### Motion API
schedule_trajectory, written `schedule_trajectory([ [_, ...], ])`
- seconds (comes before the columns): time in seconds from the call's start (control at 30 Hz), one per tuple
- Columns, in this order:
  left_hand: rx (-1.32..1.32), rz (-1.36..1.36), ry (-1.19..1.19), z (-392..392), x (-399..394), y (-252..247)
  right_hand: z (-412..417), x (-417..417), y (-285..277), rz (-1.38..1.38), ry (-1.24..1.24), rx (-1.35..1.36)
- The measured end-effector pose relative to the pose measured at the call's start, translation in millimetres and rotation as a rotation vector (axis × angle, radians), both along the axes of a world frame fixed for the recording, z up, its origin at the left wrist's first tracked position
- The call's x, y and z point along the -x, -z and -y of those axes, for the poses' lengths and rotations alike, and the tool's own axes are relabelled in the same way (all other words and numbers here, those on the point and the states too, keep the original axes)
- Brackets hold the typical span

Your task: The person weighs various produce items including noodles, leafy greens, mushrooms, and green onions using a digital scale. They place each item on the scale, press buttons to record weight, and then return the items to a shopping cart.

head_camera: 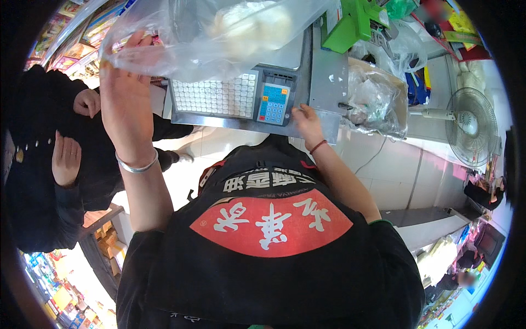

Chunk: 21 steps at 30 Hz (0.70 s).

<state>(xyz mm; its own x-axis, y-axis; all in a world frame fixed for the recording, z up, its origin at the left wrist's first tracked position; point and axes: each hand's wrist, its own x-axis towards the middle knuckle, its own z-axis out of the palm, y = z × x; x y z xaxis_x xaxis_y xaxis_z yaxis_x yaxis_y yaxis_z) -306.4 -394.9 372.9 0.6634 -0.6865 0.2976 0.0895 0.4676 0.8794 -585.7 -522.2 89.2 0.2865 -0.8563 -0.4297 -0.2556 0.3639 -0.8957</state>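
My left hand [126,98] is raised at the left, a silver bangle on its wrist. Its fingers show through a clear plastic bag [181,57], whose film it holds up; the exact grip is blurred by the plastic. Inside the bag is a pale, rounded mass [252,26], blurred, above the weighing plate [294,57] of an electronic scale. Below the bag spreads the scale's white key panel [213,96], beside a blue number keypad [273,103]. My right hand [307,122], wearing a red cord bracelet, is at the scale's right front edge with nothing in its partly spread fingers.
A green device [353,24] stands right of the scale. Past it are a cardboard box [400,98] of crumpled clear plastic and a fan [470,125]. A person in dark clothes [45,164] stands at left, hands [68,158] near the body. A cable [372,156] trails below the box.
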Motion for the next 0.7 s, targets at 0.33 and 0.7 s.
schedule_trajectory([
  [0.33,-0.289,-0.274,-0.196,-28.9,39.6,66.8,-27.4,-30.0,-11.1,-0.165,-0.125,0.173],
  [0.7,-0.482,-0.392,-0.008,-42.2,61.9,88.5,-26.8,-43.1,-19.6,-0.287,-0.068,0.204],
])
